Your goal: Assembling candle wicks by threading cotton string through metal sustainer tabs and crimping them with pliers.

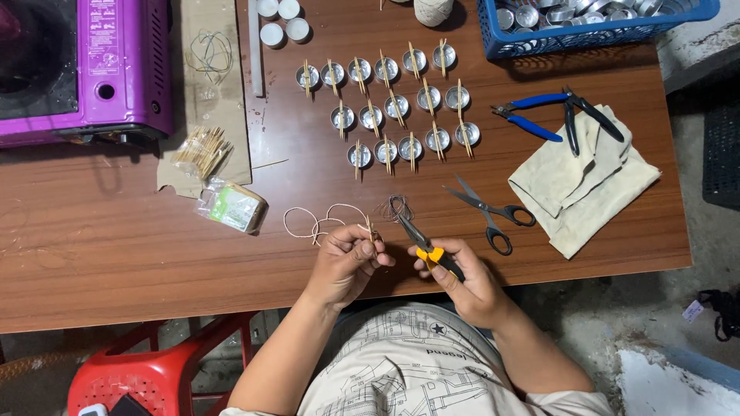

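My left hand [347,260] pinches a thin wooden stick together with a pale wick string [324,219] that loops out onto the brown table [123,239]. My right hand [459,273] grips small pliers with orange-and-black handles [420,240], their jaws pointing up-left toward a coil of thin dark wire [397,206]. Farther back, several small round metal cups [385,108] stand in rows, each with a stick laid across its rim.
Grey scissors [489,212] lie right of my hands, next to a folded beige cloth [582,181] with blue-handled pliers [539,112]. A blue basket [593,31] holds more cups. A purple stove [85,65], a stick bundle [202,150], a plastic packet [235,206] and a red stool [154,370] are left.
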